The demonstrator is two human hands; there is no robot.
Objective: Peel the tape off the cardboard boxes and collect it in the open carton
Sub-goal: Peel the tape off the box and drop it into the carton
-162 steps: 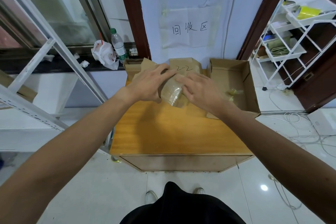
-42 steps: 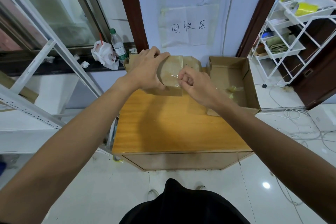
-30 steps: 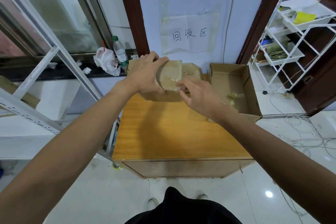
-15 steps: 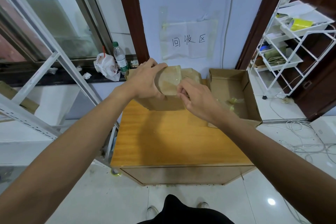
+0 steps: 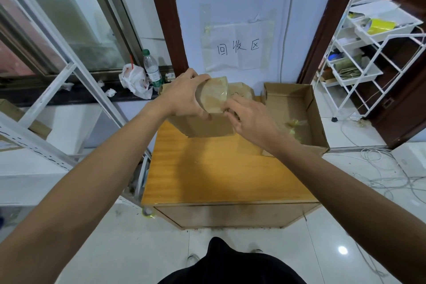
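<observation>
- Step: peeling, I judge. The left hand (image 5: pixel 184 97) grips the box (image 5: pixel 207 125), fingers curled over its top, holding it tilted at the table's (image 5: pixel 219 168) far edge.
- The right hand (image 5: pixel 251 120) curls its fingertips (image 5: pixel 229 108) onto the tape (image 5: pixel 213 95), seemingly pinching its lower right edge.
- The taped face is turned toward the person; the strip's long axis runs roughly top to bottom.
- Next: pull along the strip, then drop it in the carton (image 5: pixel 319 122), just right, beside the scraps (image 5: pixel 296 123).

Both forearms (image 5: pixel 96 180) are bare all the way down, and the left hand (image 5: pixel 182 97) and right hand (image 5: pixel 251 117) are bare as well. A black garment (image 5: pixel 230 265) covers the torso at the bottom edge, and two pale shoes (image 5: pixel 193 260) peek out beyond it
</observation>
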